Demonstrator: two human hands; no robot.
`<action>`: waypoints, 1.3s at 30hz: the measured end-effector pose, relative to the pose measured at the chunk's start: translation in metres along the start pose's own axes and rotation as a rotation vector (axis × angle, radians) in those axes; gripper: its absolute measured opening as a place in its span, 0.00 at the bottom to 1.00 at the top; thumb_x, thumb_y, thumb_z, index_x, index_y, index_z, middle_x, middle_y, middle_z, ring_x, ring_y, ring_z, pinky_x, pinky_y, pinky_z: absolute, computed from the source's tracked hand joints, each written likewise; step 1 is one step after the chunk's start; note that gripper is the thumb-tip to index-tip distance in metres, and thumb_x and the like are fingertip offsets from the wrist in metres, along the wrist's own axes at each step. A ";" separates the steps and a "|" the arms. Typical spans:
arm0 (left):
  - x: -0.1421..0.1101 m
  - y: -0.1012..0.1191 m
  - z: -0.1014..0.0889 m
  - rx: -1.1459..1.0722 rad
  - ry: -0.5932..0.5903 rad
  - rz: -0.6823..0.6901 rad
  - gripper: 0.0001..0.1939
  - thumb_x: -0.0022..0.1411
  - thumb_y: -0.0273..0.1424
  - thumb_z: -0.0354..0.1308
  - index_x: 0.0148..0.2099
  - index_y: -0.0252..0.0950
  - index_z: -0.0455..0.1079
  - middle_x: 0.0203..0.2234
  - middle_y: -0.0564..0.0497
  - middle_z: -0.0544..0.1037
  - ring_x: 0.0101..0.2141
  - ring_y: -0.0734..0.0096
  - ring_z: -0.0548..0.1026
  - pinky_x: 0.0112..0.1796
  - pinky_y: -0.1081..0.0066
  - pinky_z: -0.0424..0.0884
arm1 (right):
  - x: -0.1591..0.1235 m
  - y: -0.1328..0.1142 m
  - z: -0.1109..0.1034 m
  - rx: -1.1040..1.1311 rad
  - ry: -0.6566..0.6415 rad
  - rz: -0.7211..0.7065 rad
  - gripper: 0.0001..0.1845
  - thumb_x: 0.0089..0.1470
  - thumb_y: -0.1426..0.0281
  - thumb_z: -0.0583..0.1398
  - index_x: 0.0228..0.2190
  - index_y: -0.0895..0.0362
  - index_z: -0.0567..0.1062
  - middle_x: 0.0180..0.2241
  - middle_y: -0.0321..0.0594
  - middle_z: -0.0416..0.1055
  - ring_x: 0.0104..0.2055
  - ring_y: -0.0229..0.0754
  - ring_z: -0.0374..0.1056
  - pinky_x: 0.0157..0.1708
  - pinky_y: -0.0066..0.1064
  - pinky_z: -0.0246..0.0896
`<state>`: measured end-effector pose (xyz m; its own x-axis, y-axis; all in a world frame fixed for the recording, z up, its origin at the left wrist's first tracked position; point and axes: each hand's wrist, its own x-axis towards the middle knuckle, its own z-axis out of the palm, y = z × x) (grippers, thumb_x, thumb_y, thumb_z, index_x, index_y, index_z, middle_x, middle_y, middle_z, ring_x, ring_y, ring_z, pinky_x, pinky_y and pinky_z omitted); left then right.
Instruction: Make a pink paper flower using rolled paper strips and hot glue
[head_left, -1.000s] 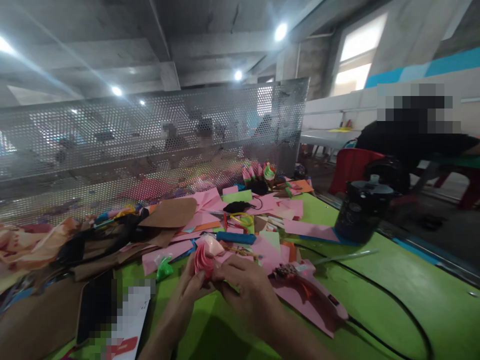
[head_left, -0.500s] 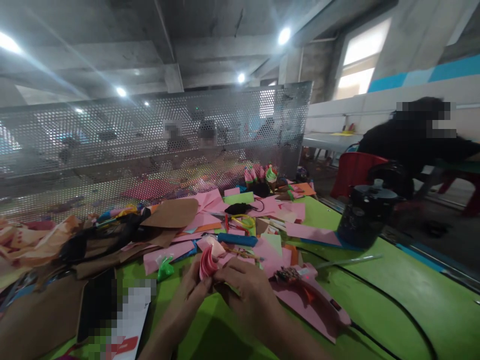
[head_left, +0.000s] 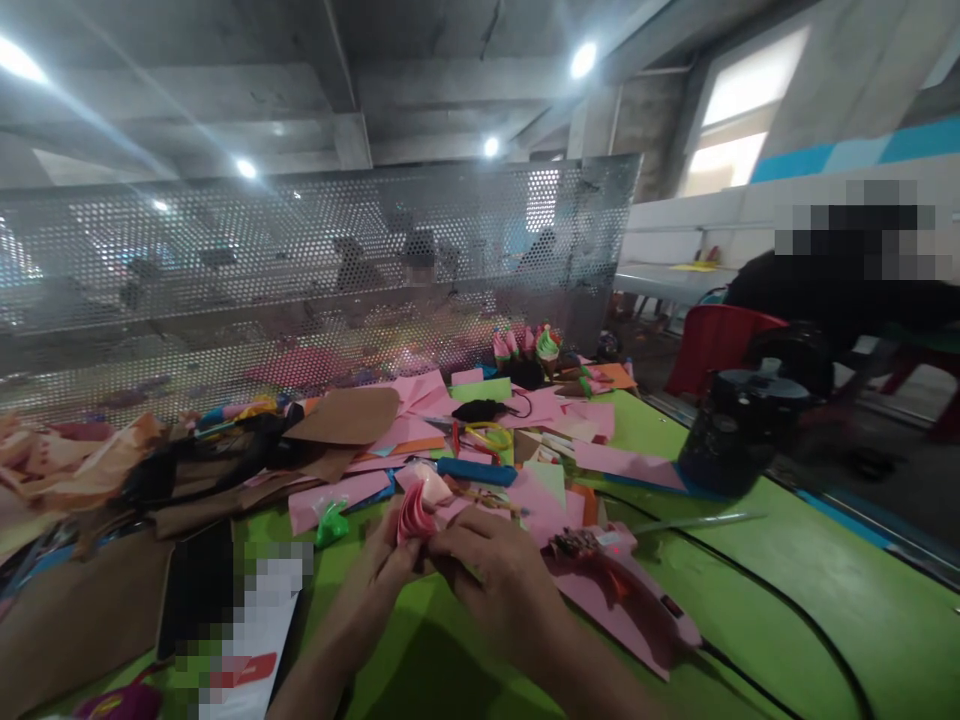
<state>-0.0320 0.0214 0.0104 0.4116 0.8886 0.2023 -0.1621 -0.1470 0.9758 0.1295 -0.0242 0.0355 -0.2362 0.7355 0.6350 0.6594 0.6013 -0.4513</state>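
Note:
Both of my hands meet low in the middle of the view over a green table (head_left: pixel 787 590). Between them stands a small folded pink paper piece (head_left: pixel 415 512), fanned in several layers. My left hand (head_left: pixel 379 580) pinches it from the left with closed fingers. My right hand (head_left: pixel 499 570) grips it from the right, fingers curled against the paper. A pink glue gun (head_left: pixel 615 570) lies just right of my right hand, its black cord (head_left: pixel 787 600) trailing off across the table.
Pink, brown and green paper scraps (head_left: pixel 420 420) cover the table behind my hands, with a blue tool (head_left: pixel 476 470) and yellow-handled scissors (head_left: pixel 487 437). A black jar (head_left: pixel 739 430) stands at the right. A perforated metal screen (head_left: pixel 300 270) backs the table. A person in black (head_left: pixel 840 290) sits at the far right.
My hands and the pink paper piece stay together in nearly the same place. The view has shifted slightly.

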 end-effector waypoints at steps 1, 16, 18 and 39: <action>0.000 0.001 0.000 0.012 -0.002 0.013 0.19 0.61 0.42 0.55 0.51 0.39 0.68 0.34 0.49 0.75 0.31 0.67 0.69 0.37 0.69 0.70 | 0.000 0.000 0.000 0.010 -0.001 -0.002 0.13 0.52 0.83 0.60 0.32 0.53 0.77 0.29 0.35 0.72 0.32 0.37 0.67 0.31 0.26 0.56; 0.004 0.007 -0.006 0.194 0.053 0.075 0.16 0.61 0.38 0.53 0.50 0.39 0.70 0.34 0.50 0.74 0.32 0.67 0.68 0.34 0.71 0.67 | -0.001 0.002 -0.012 0.215 0.200 0.062 0.08 0.54 0.78 0.62 0.32 0.54 0.79 0.30 0.38 0.75 0.33 0.39 0.71 0.32 0.26 0.63; 0.005 0.004 -0.006 0.194 0.058 0.072 0.15 0.60 0.37 0.54 0.48 0.39 0.70 0.32 0.51 0.73 0.31 0.66 0.67 0.34 0.70 0.66 | -0.007 0.004 -0.021 0.169 0.212 0.119 0.06 0.54 0.77 0.62 0.29 0.55 0.78 0.28 0.37 0.74 0.29 0.38 0.69 0.28 0.26 0.61; 0.005 -0.013 -0.011 0.132 0.070 -0.006 0.30 0.57 0.44 0.57 0.60 0.41 0.66 0.44 0.47 0.78 0.43 0.57 0.74 0.44 0.65 0.69 | -0.100 0.054 -0.115 -0.304 -0.062 0.977 0.08 0.42 0.72 0.59 0.29 0.57 0.73 0.28 0.40 0.72 0.31 0.46 0.64 0.29 0.32 0.48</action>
<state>-0.0380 0.0323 -0.0028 0.3474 0.9173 0.1947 -0.0388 -0.1934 0.9804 0.2708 -0.1008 0.0197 0.4706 0.8816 0.0374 0.7342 -0.3677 -0.5707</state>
